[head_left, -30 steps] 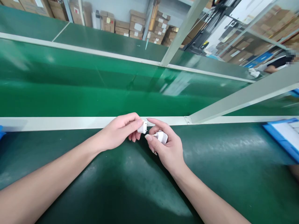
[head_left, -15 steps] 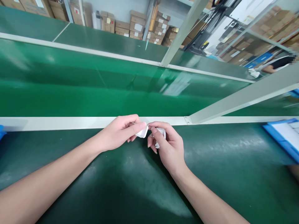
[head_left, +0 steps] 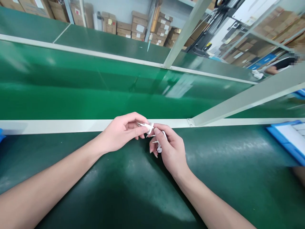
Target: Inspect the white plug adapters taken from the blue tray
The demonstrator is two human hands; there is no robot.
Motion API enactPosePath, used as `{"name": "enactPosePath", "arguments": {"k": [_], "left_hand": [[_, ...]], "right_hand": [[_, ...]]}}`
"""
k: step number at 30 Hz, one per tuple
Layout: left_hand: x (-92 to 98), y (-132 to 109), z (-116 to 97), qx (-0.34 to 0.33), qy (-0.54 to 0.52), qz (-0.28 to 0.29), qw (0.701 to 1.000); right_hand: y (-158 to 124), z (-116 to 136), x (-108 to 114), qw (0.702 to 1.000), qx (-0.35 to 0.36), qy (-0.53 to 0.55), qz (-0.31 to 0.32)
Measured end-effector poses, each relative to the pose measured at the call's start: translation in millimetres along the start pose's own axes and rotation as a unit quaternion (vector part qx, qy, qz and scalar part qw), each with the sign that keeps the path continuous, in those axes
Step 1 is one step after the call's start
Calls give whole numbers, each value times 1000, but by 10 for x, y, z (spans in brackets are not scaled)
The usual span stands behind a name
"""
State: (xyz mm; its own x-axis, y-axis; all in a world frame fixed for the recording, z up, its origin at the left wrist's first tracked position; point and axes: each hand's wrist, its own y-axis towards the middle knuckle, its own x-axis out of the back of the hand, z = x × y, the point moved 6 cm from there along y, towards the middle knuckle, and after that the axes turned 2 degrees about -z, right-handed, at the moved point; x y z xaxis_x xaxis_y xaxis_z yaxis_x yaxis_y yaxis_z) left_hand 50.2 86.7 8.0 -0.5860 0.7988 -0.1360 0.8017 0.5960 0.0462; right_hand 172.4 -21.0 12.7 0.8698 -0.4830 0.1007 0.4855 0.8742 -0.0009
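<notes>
My left hand (head_left: 126,132) pinches a small white plug piece (head_left: 148,127) between thumb and fingers. Thin metal pins stick out of it to the left, and its flat white base is turned edge-on. Close by on the right, my right hand (head_left: 170,146) is closed around another white plug piece (head_left: 159,148) with metal pins pointing left. Part of that piece is hidden by the thumb and palm, so I cannot tell whether it is one or more. The fingertips of both hands nearly meet above the dark green bench (head_left: 133,190).
A pale metal rail (head_left: 59,126) runs behind my hands, with a slanted post (head_left: 238,98) rising from it. Beyond lies a bright green belt (head_left: 95,101). On the right is a blue tray holding paper (head_left: 283,143). Cardboard boxes (head_left: 139,25) and another person's arm (head_left: 274,69) appear farther back.
The plug piece in my left hand has turned, so its pins and base edge now show. My right hand has tilted its piece, bringing the pins into clearer view.
</notes>
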Motion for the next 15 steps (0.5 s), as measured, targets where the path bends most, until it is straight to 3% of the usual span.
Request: {"name": "enactPosePath", "arguments": {"k": [5,10,15], "left_hand": [[-22,-15,-34,-28,9,15,999],[-55,-50,-63,-42,33,37,998],[-115,-85,-109,-70,105,75,989]], "right_hand": [[-28,-55,-91,989,-82,118,32],[-123,-97,-309,931,-205,276,126],[-102,-120,-308,906,-238,328,124]]}}
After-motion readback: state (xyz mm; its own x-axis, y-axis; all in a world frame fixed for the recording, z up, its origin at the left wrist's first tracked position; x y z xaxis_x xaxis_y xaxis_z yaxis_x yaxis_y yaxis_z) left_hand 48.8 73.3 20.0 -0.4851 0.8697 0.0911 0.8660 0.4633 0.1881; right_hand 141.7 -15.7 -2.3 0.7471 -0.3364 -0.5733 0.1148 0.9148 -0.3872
